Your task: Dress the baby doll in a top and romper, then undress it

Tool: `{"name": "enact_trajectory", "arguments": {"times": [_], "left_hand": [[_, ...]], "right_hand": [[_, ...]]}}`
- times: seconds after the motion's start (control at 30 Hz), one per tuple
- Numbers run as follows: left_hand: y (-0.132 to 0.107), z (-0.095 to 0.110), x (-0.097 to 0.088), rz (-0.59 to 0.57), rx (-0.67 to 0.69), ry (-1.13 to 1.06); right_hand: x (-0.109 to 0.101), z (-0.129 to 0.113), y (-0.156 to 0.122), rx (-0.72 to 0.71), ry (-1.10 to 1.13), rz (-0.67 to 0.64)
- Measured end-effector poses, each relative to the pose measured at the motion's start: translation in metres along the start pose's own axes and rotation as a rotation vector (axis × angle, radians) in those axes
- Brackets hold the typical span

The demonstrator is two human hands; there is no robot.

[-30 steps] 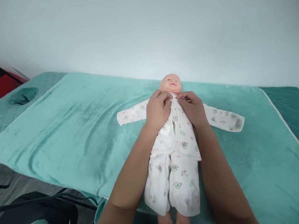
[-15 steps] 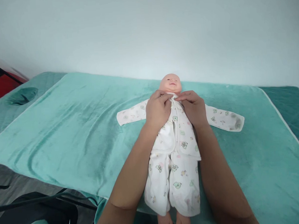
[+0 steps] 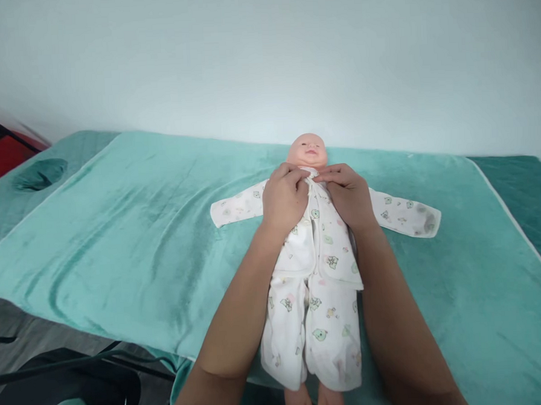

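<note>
Head view: we have the doll (image 3: 307,149) on its back on the table, centre of frame, head up toward the pale wall (image 3: 263,64), feet (image 3: 298,402) at the bottom edge. Left hand (image 3: 286,198) and right hand (image 3: 348,192) are both clamped by the fingertips on the neckline of the patterned shirt (image 3: 339,247), nearly meeting under the chin. Can't tell exactly what sits between the tips; our own fingers cover it.

Shirt front hangs parted below the grip. Right-of-frame panel drops lower than the left one, over the trousers (image 3: 334,332). Sleeves (image 3: 239,207) spread out to both sides.

Risks, our judgement: uneven panels could leave the front skewed if the edges get matched off-line at the top. Thin fabric could slip or stretch if we pull the edges apart. Feet are at or past the near edge, can't tell which, so a tug downward could shift the doll off. Green cloth (image 3: 116,204) under it is rumpled, might slide along.
</note>
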State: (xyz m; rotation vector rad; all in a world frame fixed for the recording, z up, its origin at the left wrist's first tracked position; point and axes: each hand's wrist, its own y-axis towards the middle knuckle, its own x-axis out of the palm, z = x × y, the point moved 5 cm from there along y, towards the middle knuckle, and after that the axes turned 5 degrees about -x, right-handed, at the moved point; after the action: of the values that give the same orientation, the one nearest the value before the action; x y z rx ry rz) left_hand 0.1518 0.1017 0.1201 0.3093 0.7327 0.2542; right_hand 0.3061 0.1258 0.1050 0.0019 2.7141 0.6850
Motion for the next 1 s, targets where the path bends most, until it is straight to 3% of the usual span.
{"name": "enact_trajectory", "arguments": {"times": [0.23,0.43,0.57,0.73,0.83,1.0], "left_hand": [[-0.001,0.0,-0.001,0.01,0.048,-0.042],[-0.002,0.001,-0.003,0.028,0.049,-0.065],[-0.003,0.0,-0.004,0.029,0.049,-0.065],[-0.006,0.001,-0.003,-0.039,0.171,0.014],[-0.005,-0.001,-0.002,-0.103,0.171,0.073],[-0.005,-0.003,-0.001,-0.111,0.098,0.102]], "right_hand": [[0.001,0.002,0.001,0.058,0.05,-0.027],[-0.002,0.002,0.002,0.095,0.008,0.027],[-0.005,-0.012,-0.001,0.06,-0.068,0.023],[-0.003,-0.031,-0.005,0.035,-0.196,0.035],[0.001,-0.028,-0.006,0.047,-0.205,0.054],[0.003,-0.012,-0.005,0.154,-0.103,0.059]]}}
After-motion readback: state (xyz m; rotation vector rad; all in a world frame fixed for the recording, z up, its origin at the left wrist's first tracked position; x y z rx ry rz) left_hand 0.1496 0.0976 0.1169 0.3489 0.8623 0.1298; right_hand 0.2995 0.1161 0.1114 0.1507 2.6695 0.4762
